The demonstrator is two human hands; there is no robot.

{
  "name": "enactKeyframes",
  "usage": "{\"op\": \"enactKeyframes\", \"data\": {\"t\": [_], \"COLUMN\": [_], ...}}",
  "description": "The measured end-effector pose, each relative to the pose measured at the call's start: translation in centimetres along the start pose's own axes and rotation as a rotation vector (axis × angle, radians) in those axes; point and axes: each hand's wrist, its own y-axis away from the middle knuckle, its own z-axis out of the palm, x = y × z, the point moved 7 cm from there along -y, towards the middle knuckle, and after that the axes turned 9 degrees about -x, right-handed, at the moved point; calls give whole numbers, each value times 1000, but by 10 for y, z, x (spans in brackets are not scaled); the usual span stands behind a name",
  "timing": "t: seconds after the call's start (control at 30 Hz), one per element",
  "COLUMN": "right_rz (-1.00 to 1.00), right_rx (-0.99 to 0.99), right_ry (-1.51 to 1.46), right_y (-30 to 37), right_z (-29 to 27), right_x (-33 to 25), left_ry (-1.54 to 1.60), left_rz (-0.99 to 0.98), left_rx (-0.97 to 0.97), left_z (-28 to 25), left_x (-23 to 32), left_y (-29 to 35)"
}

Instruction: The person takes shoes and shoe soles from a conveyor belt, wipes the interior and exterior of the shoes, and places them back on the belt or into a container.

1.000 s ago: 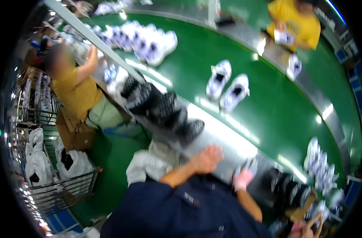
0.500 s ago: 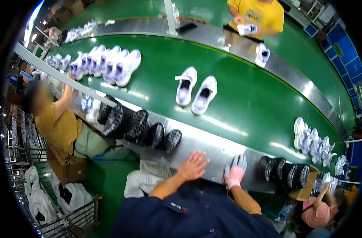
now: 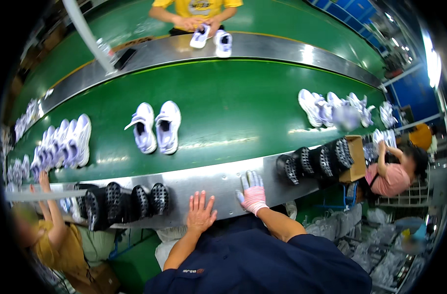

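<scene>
My left hand point(image 3: 200, 213) is bare and rests flat on the metal ledge point(image 3: 219, 181), fingers stretched out. To its right, my right hand point(image 3: 253, 192) wears a pink and grey striped glove and also lies flat there, fingers extended. Neither holds anything. Black shoe-like pieces with a grey pattern point(image 3: 136, 202) stand in a row left of my left hand. Several similar black pieces point(image 3: 315, 160) sit right of my right hand. Beyond the ledge, two white and lilac sneakers point(image 3: 168, 128) stand side by side on the green conveyor belt point(image 3: 233, 108).
More sneakers line the belt at the left point(image 3: 66, 143) and right point(image 3: 326, 109). Across it, a person in yellow point(image 3: 196, 7) handles a sneaker by the far ledge. Other people work at left point(image 3: 62, 240) and right point(image 3: 392, 169). A cardboard box point(image 3: 355, 159) adjoins the right-hand black pieces.
My view has turned to the right. The pair of sneakers appears farther left. The person opposite has lowered a sneaker beside the other one. Both my hands remain flat on the ledge.
</scene>
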Motion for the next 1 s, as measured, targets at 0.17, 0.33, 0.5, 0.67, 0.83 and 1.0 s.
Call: {"op": "enactKeyframes", "data": {"t": [0.17,0.33,0.5,0.67,0.83,1.0], "right_rz": [9,7,62,124,213,579], "right_rx": [-50,-55,-56,-379,-70,43], "right_ry": [-51,-57,-96,-556,-477,-243], "right_y": [1,6,3,-45,-106,-120], "right_z": [1,2,-1,-48,-201,-266], "right_x": [-1,-1,-2,-5,117,354], "left_ry": [-25,-36,-59,-92,-95,-33], "left_rz": [-15,3,3,16,-4,-89], "left_rx": [-20,-12,-32,-22,-41,-25], "left_z": [-2,-3,-5,-5,-7,-15], "left_x": [1,3,7,11,12,23], "left_y": [3,5,4,0,1,-12]}}
